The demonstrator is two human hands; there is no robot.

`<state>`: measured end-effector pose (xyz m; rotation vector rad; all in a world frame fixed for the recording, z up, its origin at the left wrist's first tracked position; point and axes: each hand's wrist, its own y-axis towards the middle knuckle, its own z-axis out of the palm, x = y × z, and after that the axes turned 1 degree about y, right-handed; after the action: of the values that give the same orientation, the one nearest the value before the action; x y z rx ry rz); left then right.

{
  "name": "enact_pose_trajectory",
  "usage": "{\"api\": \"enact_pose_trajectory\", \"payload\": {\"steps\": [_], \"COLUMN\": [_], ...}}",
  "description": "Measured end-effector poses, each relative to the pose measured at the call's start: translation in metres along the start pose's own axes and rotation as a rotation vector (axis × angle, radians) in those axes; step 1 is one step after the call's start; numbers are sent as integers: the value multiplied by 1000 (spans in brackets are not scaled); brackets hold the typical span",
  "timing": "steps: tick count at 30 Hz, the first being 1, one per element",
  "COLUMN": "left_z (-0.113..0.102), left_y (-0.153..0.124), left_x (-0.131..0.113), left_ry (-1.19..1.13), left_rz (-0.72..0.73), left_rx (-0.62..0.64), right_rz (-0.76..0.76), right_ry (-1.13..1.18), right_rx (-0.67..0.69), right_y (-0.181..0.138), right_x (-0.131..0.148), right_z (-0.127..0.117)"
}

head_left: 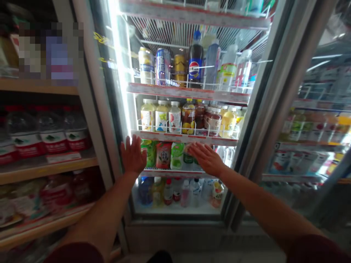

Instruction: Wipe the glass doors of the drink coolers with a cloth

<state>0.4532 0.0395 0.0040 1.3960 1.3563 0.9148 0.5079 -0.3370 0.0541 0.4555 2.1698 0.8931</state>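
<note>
Before shelved drinks (163,157), empty hands (133,157) (210,160)

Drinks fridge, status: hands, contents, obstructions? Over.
Left hand open, empty. Right hand flat, apparently empty. Drinks fridge lit, stocked. Wire rail fronts bottles above hands.

one drink pack (163,155) was red, the neighbouring container (177,157) green and white; the cola bottle (194,54) was dark with a blue cap (197,35); both sleeves (74,253) were maroon.

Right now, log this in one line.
left hand: open; right hand: open; facing: drinks fridge; Pepsi bottle: upright, shelved; hand contact: unclear
</note>
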Motion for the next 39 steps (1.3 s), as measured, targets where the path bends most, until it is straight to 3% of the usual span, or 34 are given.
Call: {"api": "enact_pose_trajectory", "payload": {"steps": [2, 6, 9, 12, 14, 16, 19, 21, 23, 27, 29, 32, 34, 36, 39], "left_z": [1, 2, 2, 0, 0, 0, 0, 0, 1, 1, 1, -1, -2, -3, -2], "left_y": [0, 0, 1, 2, 3, 2, 1, 0, 0, -1, 0, 0, 1, 1, 0], "left_x": [1, 1, 0, -2, -3, -4, -4, -3, -1, 0, -1, -4, -6, -6, -6], "left_ry": [4, 16, 14, -1, -10, -19, -11, 3, 17, 17, -7, -60, -81, -83, -79], "left_rz": [-5, -12, -13, -23, -30, -32, -27, -3, 22, 19, 4, -33, -48, -53, -49], "left_rx": [-1, -5, -3, 2, -2, -11, -16, -14, -18, -22, -13, 6, 20, 35, 44], "right_rz": [40, 481, 589, 515, 469, 501, 632, 659, 529, -30, -26, 285, 407, 317, -138], "right_ry": [-41, -170, -177, -107, -103, -129, -159, -159, -127, 39, 70, 33, 19, 50, 162], "right_rx": [3, -314, -390, -263, -234, -289, -421, -432, -332, 27, 47, -118, -192, -152, 61], "right_y": [-8, -17, -58, -108, -118, -100, -46, -19, -10, -10, 7, 50, 69, 67, 42], "right_x": [-18, -44, -14, 26, 29, 9, -27, -27, -3, 57, 64, 55, 55, 69, 101], "right_z": [-6, -14, 6, 29, 32, 21, 1, -1, 8, 28, 25, 16, 20, 33, 55]}}
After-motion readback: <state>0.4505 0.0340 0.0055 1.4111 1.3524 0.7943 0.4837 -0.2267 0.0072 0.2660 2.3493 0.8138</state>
